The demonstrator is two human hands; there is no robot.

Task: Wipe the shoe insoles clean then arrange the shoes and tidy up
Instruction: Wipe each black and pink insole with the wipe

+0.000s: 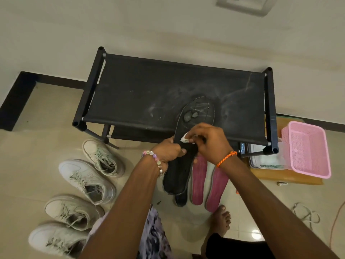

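Tiled flooring [46,113] runs under a low black shoe rack [168,86] set against a pale wall, and every place below is given from that rack. Off its near-left corner, four pale sneakers [87,182] lie loose on the tiles, unarranged. At the middle of the rack's near edge the left hand [168,152], with a beaded bracelet on its wrist, has its fingers curled round the middle of a black insole [197,113], thumb laid across it. The insole's long axis runs away from the person: its toe end lies on the rack's fabric top, its heel hangs over the near edge above the floor. The right hand [207,141], just right of the left, pinches a small white wipe [184,140] in narrow fingers and presses it on the insole at mid-length, so I judge the next stroke must travel along that axis, toward toe or heel, while the left hand steadies. Below the rack's near edge two pink insoles [199,182] lie side by side on the tiles, roughly parallel to the black one. At the rack's right end, a pink basket [308,148] sits on a wooden board [280,179].
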